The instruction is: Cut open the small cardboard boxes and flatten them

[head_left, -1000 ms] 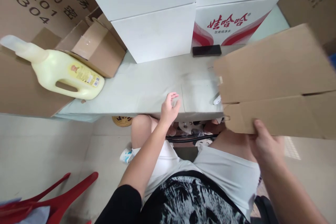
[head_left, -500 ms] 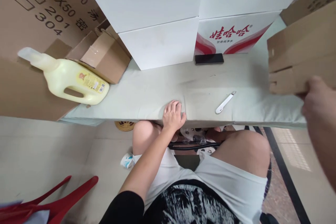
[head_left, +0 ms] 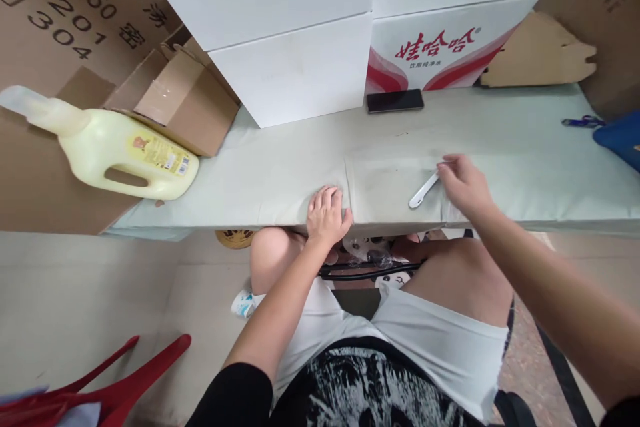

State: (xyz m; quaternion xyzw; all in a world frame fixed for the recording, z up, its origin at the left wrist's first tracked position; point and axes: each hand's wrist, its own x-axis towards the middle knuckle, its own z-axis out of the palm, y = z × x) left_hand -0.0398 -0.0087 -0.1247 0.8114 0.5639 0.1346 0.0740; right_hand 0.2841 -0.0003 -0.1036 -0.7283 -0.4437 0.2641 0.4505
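Observation:
My left hand lies flat on the cloth-covered table at its front edge, fingers spread and holding nothing. My right hand is at the blade end of a white utility knife, which lies slantwise on the cloth. The fingertips cover that end and are blurred, so I cannot tell whether they grip it. Behind the knife a black phone lies against a white carton with red lettering.
White cartons are stacked at the back. On the left stand a yellow jug and a small open cardboard box. A cardboard piece is at the back right. Scissors and a blue object lie at the right.
My right hand has let go of the cardboard piece, now at the back right, and has come left to the utility knife. My left hand stays in place. The view has shifted slightly.

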